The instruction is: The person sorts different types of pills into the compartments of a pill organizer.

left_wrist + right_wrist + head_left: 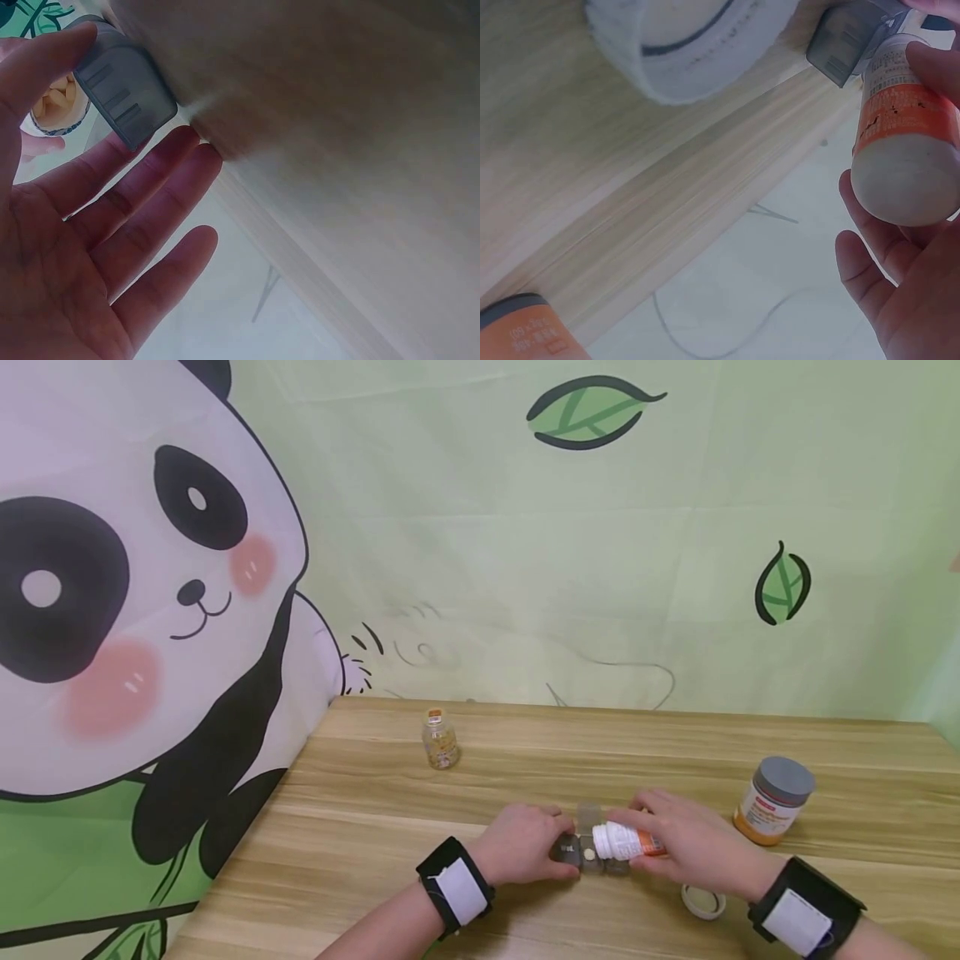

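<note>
My left hand (521, 843) pinches the end of a grey translucent pill organizer (568, 850) between thumb and fingers on the wooden table. One compartment lid (588, 815) stands flipped up at the back, and a pale tablet (589, 855) shows in the compartment below it. In my right hand (690, 839) is a white pill bottle (907, 142) with an orange label. I hold it tipped sideways, its mouth over the organizer. From the left wrist, several pale tablets (60, 105) are visible inside the bottle's mouth.
A white bottle cap (703, 903) lies on the table beneath my right wrist. To the right stands an orange-and-white jar (767, 814) with a grey lid. Farther back on the left is a small clear bottle (441, 745) with yellowish contents. A panda-print cloth (480, 552) hangs behind the table.
</note>
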